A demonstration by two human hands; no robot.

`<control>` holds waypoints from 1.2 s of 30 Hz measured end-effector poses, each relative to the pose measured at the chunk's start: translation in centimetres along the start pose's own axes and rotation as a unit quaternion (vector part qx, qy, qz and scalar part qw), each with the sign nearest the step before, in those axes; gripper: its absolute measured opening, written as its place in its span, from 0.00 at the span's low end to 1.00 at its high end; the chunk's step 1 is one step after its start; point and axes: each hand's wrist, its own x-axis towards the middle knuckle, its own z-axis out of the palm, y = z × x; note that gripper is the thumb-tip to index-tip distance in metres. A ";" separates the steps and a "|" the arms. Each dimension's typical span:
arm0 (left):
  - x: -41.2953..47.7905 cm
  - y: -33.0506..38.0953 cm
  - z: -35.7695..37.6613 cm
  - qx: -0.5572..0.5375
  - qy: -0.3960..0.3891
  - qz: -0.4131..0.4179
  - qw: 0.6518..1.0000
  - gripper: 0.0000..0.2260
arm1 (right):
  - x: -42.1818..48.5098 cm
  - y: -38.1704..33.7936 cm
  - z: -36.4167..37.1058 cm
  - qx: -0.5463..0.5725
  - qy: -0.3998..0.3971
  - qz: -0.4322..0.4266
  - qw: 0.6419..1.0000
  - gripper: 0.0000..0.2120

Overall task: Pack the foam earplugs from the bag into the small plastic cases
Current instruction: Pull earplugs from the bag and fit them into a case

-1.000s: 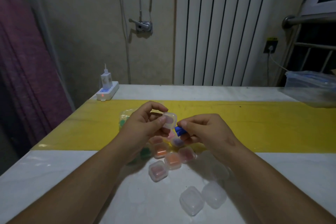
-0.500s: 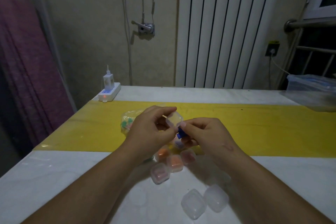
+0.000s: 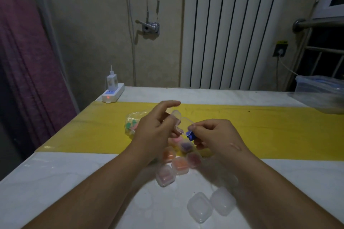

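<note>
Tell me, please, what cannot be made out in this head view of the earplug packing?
Head view:
- Clear case in the left hand: contents unreadable; transparent, blurred, behind fingers.
- Blue earplug pinched by the right hand: mostly covered by fingers; one or two, unclear.
- Bag: right side behind the left hand; earplugs too small to count.
- Storage box: cut off by the right edge.

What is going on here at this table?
A person is packing foam earplugs into small plastic cases. The left hand holds an open case, and the right hand pinches a blue earplug right beside it, not yet inside. Several filled cases lie on the table under the hands, two clear cases lie nearer the camera, and the bag of earplugs sits behind the left hand.
</note>
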 end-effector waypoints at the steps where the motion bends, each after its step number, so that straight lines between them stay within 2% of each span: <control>1: 0.0 0.2 -0.1 -0.032 -0.009 -0.028 0.999 0.16 | 0.0 -0.1 -0.1 0.005 -0.008 0.001 1.000 0.08; 5: 0.0 0.6 -0.9 -0.032 -0.061 -0.073 0.995 0.21 | 0.1 0.0 -0.5 0.002 -0.024 -0.004 1.000 0.07; 7: -0.1 0.6 -1.1 -0.029 -0.071 -0.089 0.993 0.17 | 0.1 0.1 -0.5 0.005 -0.033 -0.003 0.999 0.07; 9: 0.0 0.3 -1.2 0.022 -0.071 -0.066 0.995 0.15 | 0.1 0.2 -0.5 0.015 -0.031 -0.005 0.999 0.06; 13: 0.1 -0.2 -0.9 0.069 -0.055 -0.049 0.995 0.17 | 0.3 -0.2 -0.9 0.063 0.046 -0.063 0.995 0.08; 15: 0.1 -0.2 -0.8 0.069 -0.047 -0.050 0.995 0.17 | 0.1 -0.5 -0.9 0.077 0.054 -0.103 0.990 0.10; 23: 0.0 0.1 -0.7 0.034 -0.048 -0.057 0.997 0.16 | 0.1 0.2 0.6 -0.131 0.054 -0.177 0.974 0.15; 28: 0.0 0.0 -0.7 0.009 -0.052 -0.070 0.996 0.16 | -0.3 -0.1 0.7 -0.132 0.039 -0.173 0.975 0.11; 32: 0.0 -0.1 -0.8 -0.029 -0.046 -0.080 0.995 0.17 | 0.2 0.5 0.9 -0.208 0.081 -0.230 0.947 0.07; 36: 0.0 -0.1 -0.9 -0.034 -0.044 -0.091 0.994 0.17 | 0.3 1.0 1.4 -0.195 0.098 -0.199 0.955 0.04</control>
